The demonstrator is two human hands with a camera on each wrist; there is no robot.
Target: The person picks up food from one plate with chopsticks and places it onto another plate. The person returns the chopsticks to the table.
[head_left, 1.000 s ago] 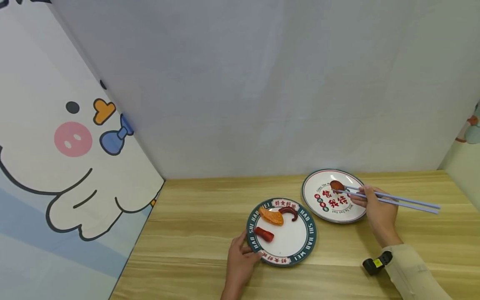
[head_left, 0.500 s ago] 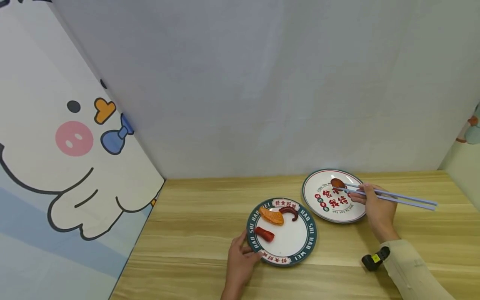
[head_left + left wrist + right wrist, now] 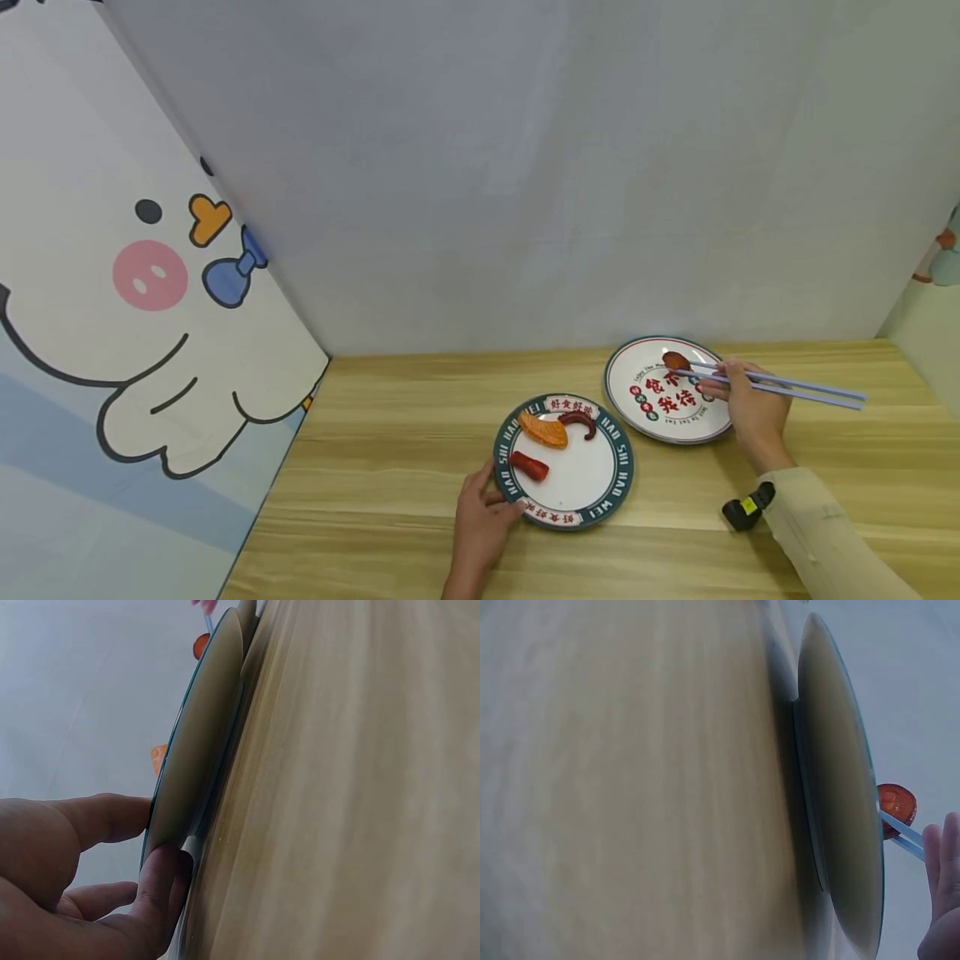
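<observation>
Since a second ago, the pair of thin, pale-lavender chopsticks has shifted slightly, their rear ends swinging a little left and away from the person, and the glossy, reddish-brown round piece at their tips has edged the same way; the round white plate with a wide dark-green lettered rim has stayed put. The chopsticks are beyond and to the right of that green-rimmed plate, long axis running nearly sideways, tips pointing left and slightly away. The right hand grips them with bent fingers, tips nearly together on the brown piece; whether it is lifted cannot be told. Beneath is a round white plate with red characters and a thin dark rim, just beside the green-rimmed plate on its far right, near the wooden tabletop's back edge. The left hand pinches the green-rimmed plate's near-left edge between thumb and fingers. On its left and far side lie one orange striped slice, one dark-red curled tentacle and one short red piece slanting near-right. Wood stretches widely to its left. In all: two plates, two chopsticks, four pieces.
</observation>
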